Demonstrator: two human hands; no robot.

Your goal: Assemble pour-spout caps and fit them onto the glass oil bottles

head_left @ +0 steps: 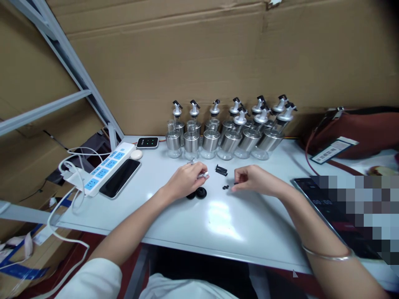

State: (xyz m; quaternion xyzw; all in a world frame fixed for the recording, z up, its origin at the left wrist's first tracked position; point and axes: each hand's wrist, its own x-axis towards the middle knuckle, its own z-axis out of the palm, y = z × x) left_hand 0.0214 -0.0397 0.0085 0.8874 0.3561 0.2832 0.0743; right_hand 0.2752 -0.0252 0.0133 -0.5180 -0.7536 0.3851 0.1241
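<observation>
My left hand [185, 179] is closed around a small silver metal part [202, 175] just above the white table [218, 224]. Black round caps [200, 192] lie right beside that hand. My right hand [254, 179] is pinched on a tiny black piece [236, 183] near the table surface. A small black ring [225, 187] lies just left of its fingertips. Black stick-like parts [221, 169] rest between the two hands, a little farther back.
Several glass-and-steel dispenser bottles [229, 137] stand in rows at the back against cardboard. A white-and-blue power strip [104, 168], a black phone [120, 177] and a small black device [147, 142] sit at left. A brown bag [358, 131] and a dark tablet [327, 207] lie at right.
</observation>
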